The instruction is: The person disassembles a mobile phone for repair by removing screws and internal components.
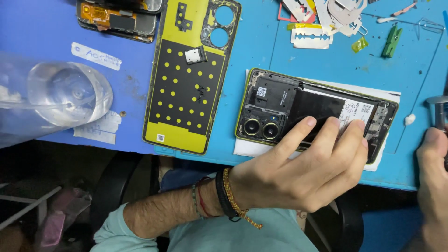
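The left hand is pressing spread fingers flat on the opened phone, steadying it well on the desk. The right hand is gripping a metal tool just beside it.

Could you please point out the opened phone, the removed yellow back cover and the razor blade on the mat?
opened phone (270,100), head view, on the black inner plate above the two camera lenses.
yellow back cover (179,88), head view, on its black dotted inner panel.
razor blade (311,39), head view, on its flat middle.

My blue work mat carries the opened phone at centre, its yellow back cover at nine o'clock, a razor blade at twelve.
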